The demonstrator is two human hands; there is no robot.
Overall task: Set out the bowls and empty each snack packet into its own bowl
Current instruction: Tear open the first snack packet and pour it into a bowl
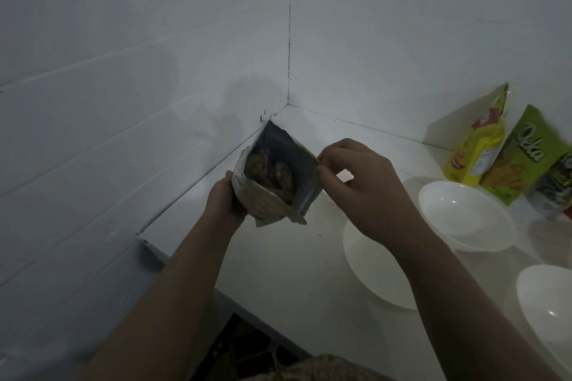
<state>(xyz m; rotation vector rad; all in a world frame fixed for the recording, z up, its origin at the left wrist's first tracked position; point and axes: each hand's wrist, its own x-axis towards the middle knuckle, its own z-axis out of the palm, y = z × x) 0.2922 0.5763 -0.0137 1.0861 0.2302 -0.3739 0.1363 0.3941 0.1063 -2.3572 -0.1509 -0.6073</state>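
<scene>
An opened snack packet (pixel 274 176) with brown pieces showing inside hangs above the white counter (pixel 278 257), mouth facing me. My left hand (pixel 221 198) grips its left side from below. My right hand (pixel 356 182) pinches the packet's right top edge between thumb and fingers. Three white bowls stand on the counter: one (pixel 368 269) partly hidden under my right wrist, one (pixel 464 213) further right, one (pixel 548 312) at the right edge. All visible bowl interiors look empty.
Three more snack packets stand against the right wall: a yellow one (pixel 476 139), a green one (pixel 523 158) and a dark one (pixel 554 189) cut by the frame. White tiled walls meet in the corner behind. The counter's front edge runs near my left forearm.
</scene>
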